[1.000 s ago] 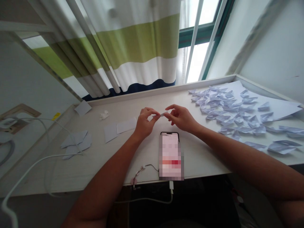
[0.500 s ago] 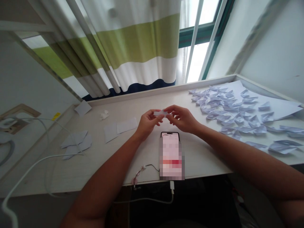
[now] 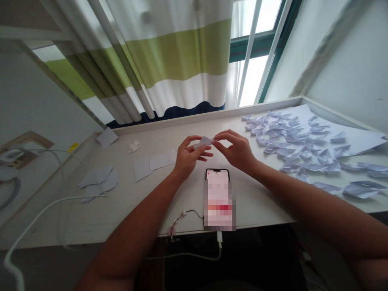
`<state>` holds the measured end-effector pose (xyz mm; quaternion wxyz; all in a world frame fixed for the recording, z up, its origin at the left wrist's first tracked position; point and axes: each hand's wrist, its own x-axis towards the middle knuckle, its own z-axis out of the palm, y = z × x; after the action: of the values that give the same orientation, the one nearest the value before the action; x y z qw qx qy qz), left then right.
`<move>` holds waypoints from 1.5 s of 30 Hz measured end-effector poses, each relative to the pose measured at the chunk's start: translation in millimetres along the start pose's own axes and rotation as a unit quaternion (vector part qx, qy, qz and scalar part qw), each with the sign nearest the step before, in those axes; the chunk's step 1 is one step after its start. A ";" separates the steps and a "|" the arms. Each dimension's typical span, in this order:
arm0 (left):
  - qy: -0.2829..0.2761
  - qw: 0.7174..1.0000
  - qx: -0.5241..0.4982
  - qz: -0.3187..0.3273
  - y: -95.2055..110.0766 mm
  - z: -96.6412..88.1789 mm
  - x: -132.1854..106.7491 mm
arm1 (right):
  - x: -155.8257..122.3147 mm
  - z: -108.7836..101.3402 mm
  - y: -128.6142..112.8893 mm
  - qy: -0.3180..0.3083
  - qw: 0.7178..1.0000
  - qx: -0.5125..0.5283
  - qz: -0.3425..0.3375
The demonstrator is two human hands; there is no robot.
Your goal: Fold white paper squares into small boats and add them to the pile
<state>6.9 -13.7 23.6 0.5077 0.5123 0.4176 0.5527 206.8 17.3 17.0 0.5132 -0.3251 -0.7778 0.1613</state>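
Observation:
A small folded piece of white paper point(image 3: 205, 141) is held up between both hands, above the desk and beyond the phone. My left hand point(image 3: 188, 155) pinches its left side, thumb in front and fingers behind. At its right tip, the thumb and forefinger of my right hand point(image 3: 236, 148) close on the paper. Behind the thumbs, part of the paper is hidden. Just below the hands lies a phone point(image 3: 216, 194) with its screen lit and partly blurred out.
Many folded paper boats point(image 3: 285, 141) cover the desk's right side, some on large white sheets point(image 3: 360, 137). Paper slips point(image 3: 162, 159), cut sheets point(image 3: 98, 184) and a crumpled scrap point(image 3: 133, 146) lie on the left. A white cable point(image 3: 45, 214) crosses the left side; another plugs into the phone.
The folded paper has turned from a flat strip to a tilted, pointed shape. My right hand has drawn slightly right, now pinching the paper's right tip.

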 end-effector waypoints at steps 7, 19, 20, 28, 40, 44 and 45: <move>0.001 0.996 0.065 0.059 -7.3 -2.3 1.3 | -2.8 8.5 5.9 -0.027 0.987 0.127 0.090; -0.014 0.979 0.157 0.132 -16.6 -6.4 2.3 | -1.1 9.3 11.4 -0.096 0.974 0.149 0.138; -0.026 0.978 0.162 0.129 -16.3 -7.0 2.5 | -1.0 9.7 11.2 -0.098 0.971 0.164 0.141; -0.012 0.976 0.169 0.138 -12.0 -12.1 5.1 | -1.3 12.2 5.5 -0.090 0.932 0.285 0.204; 0.000 0.996 0.074 0.045 -0.4 -5.4 2.3 | -2.5 11.9 -1.8 -0.055 0.939 0.285 0.186; -0.010 0.993 0.092 0.067 -0.5 -8.0 3.3 | 1.4 7.7 3.1 -0.114 0.894 0.363 0.235; -0.014 0.993 0.097 0.069 -1.2 -9.2 4.0 | 1.9 7.1 4.1 -0.127 0.887 0.371 0.243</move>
<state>-1.9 -9.1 21.8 0.4222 0.5941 0.4258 0.5361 201.2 22.1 13.0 0.4378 -0.2666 -0.6167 0.5975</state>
